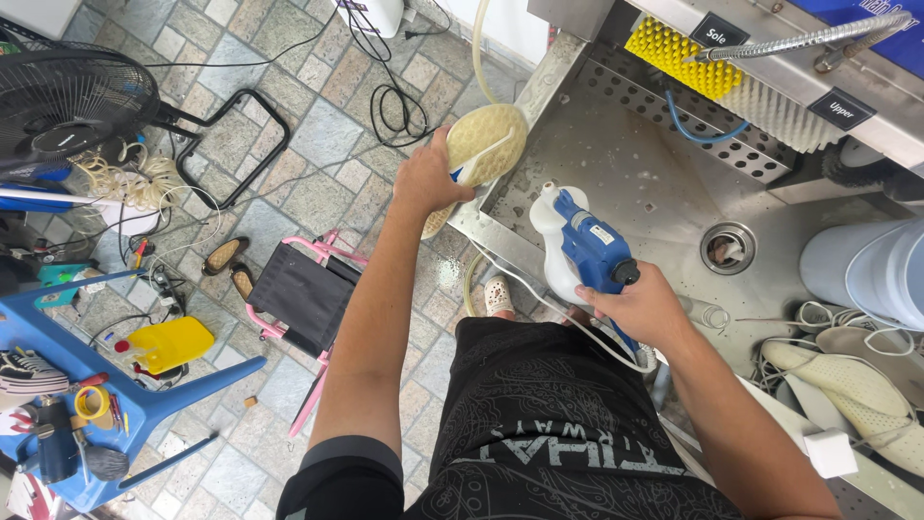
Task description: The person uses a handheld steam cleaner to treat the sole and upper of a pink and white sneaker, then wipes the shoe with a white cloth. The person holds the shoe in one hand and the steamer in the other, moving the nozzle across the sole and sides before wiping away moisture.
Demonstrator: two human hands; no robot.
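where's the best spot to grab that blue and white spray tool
On the blue handle section of the spray tool, coming from its rear end, as the right hand does: that part is narrow enough to wrap, and the white nozzle end points away toward the sink.

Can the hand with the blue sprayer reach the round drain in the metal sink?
Probably yes. The right hand is just beside the drain, with only bare sink floor between them. But it is full: its fingers are wrapped around the blue spray gun, so it could touch, not grab.
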